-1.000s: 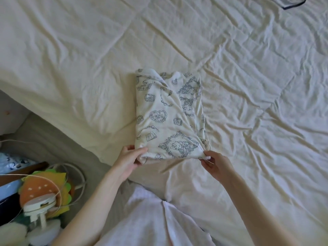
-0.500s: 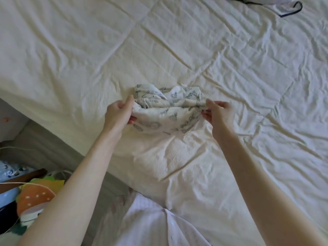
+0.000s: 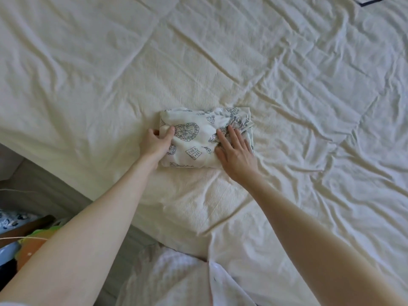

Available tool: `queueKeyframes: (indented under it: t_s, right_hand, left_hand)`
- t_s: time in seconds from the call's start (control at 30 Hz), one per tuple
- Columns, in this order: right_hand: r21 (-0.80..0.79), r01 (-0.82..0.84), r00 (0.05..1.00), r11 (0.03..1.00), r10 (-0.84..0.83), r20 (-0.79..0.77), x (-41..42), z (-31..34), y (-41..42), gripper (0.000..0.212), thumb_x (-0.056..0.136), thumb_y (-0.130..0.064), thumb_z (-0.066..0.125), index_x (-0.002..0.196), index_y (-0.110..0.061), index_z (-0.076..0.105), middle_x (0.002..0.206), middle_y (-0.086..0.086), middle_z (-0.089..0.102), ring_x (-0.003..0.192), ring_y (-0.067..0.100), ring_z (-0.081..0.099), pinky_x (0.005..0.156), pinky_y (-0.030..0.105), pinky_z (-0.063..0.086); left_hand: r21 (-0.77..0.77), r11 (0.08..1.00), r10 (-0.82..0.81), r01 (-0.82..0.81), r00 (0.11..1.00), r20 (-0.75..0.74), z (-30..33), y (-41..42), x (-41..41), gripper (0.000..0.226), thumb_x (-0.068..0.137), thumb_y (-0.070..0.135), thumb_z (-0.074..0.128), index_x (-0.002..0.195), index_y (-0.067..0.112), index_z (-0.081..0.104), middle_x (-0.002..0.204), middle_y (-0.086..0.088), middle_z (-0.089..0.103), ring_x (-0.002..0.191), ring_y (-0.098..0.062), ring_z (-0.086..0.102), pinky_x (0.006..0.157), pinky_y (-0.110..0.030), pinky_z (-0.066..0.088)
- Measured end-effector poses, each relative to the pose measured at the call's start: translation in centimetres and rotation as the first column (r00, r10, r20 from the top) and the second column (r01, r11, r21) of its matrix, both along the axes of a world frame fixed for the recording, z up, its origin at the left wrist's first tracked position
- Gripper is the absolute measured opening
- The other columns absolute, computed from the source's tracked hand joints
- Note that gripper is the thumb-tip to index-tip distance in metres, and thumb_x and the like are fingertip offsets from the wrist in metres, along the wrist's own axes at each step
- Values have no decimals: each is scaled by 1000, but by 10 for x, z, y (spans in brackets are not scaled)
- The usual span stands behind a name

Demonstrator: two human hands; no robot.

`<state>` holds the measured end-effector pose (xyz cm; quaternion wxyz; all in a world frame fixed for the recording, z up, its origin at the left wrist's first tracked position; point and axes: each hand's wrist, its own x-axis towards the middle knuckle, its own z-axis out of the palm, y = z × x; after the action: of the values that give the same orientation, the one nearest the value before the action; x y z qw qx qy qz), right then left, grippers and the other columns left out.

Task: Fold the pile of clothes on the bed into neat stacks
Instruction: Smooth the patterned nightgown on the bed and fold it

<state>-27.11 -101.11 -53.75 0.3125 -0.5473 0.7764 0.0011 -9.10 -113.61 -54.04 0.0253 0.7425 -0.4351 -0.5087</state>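
While the left hand point(image 3: 155, 145) pinches the folded printed garment point(image 3: 198, 140) by its edge and the right hand point(image 3: 235, 154) presses flat with spread fingers, the soft cloth probably springs open unless lifted from below.

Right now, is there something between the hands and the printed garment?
Nothing visible. The left hand grips the left edge of the folded garment, and the right hand lies flat on its right part. It rests on the bed sheet.

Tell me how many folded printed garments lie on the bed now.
1. The folded printed garment lies mid-bed, under both hands. A dark-trimmed item at the top edge is mostly cut off.
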Motion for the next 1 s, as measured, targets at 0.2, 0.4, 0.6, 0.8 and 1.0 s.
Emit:
queueKeyframes:
  t_s: [0.2, 0.4, 0.6, 0.8, 1.0]
  right_hand:
    - [-178, 338, 924, 924, -290, 251, -13, 8, -22, 37, 96, -26, 51, 130, -13, 56, 142, 10, 46, 132, 25, 41, 110, 31, 27]
    - [475, 788, 223, 391, -901, 371, -56, 14, -28, 31, 93, -39, 55, 101, -10, 60, 94, 4, 62, 87, 20, 59, 80, 35, 48]
    - [620, 615, 114, 487, -833, 541, -76, 21, -19, 47, 96, -47, 44, 116, -7, 61, 103, 6, 61, 93, 20, 57, 94, 40, 45]
    - [603, 639, 133, 477, -841, 525, -71, 35, -23, 10, 96, -13, 52, 103, -8, 56, 94, 6, 60, 86, 19, 58, 83, 36, 49]
    - [578, 668, 97, 469, -825, 557, -59, 42, -12, 12, 94, -9, 54, 83, -13, 54, 79, 1, 62, 72, 14, 60, 66, 31, 49]
  left_hand:
    - [219, 976, 39, 1, 983, -177, 8, -16, 4, 51, 85, 49, 62, 121, 15, 51, 107, -4, 64, 90, -21, 64, 63, -34, 53]
    - [345, 938, 95, 40, 926, -365, 15, -18, 20, 19, 89, 40, 59, 93, 22, 62, 83, -4, 64, 71, -20, 60, 66, -32, 50]
    - [286, 958, 122, -1, 907, -402, 20, -13, 16, 14, 90, 35, 59, 94, 21, 61, 83, -5, 62, 72, -22, 55, 68, -33, 45]
    - [264, 964, 101, 12, 907, -409, 29, -5, 24, 24, 88, 32, 63, 108, 20, 58, 88, -4, 63, 75, -22, 62, 65, -35, 52]
    - [222, 971, 178, -93, 898, -403, 38, 18, 36, 3, 87, 26, 64, 89, 26, 61, 71, 4, 64, 60, -14, 63, 57, -29, 50]
